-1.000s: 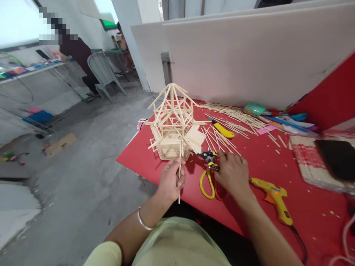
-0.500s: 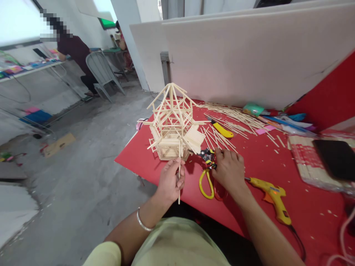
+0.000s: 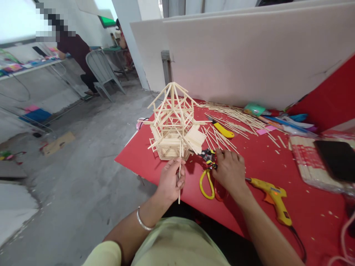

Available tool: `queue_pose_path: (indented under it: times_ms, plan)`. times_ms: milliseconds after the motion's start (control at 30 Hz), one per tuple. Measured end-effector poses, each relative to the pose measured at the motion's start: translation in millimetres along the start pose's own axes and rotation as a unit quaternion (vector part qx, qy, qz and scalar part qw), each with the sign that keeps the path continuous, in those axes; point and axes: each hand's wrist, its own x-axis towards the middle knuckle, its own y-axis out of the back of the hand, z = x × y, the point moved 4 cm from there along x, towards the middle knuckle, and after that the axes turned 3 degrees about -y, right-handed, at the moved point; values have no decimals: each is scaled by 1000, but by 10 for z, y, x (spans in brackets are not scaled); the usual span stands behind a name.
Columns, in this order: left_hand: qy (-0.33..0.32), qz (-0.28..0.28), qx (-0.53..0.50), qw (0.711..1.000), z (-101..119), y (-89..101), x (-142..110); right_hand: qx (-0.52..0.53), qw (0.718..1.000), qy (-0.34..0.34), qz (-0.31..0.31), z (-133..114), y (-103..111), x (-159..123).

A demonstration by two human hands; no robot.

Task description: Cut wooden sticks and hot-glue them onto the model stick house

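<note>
My left hand [image 3: 172, 179] pinches a thin wooden stick [image 3: 179, 192] that points away from me, its far end at the front of a small stick-built model house [image 3: 173, 125]. The model has a peaked open frame roof and a slatted base. To the right, my right hand [image 3: 229, 168] is closed over the handles of black-and-yellow pliers [image 3: 207, 156], their jaws pointing toward the model; its fingertips are partly hidden. Beside that hand lie scissors with a yellow handle loop [image 3: 203, 188]; a red loop shows partly under my palm.
A yellow glue gun [image 3: 270, 195] lies right on the red table [image 3: 249, 159]. Loose sticks [image 3: 230, 114] and a yellow cutter knife [image 3: 223, 130] lie behind. A phone [image 3: 335, 159] rests on packaged sticks [image 3: 302, 159]. White boards [image 3: 235, 59] stand behind; a person [image 3: 73, 50] sits far left.
The view has shifted very slightly. Both hands, the stick and the pliers hold practically the same places.
</note>
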Motion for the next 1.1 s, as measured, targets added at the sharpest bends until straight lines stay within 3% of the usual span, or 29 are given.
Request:
queue_pose_path:
  times_ms: [1100]
  plan:
    - [4, 1, 1, 1000, -10, -17, 1, -9, 1000, 2, -9, 7, -36, 5]
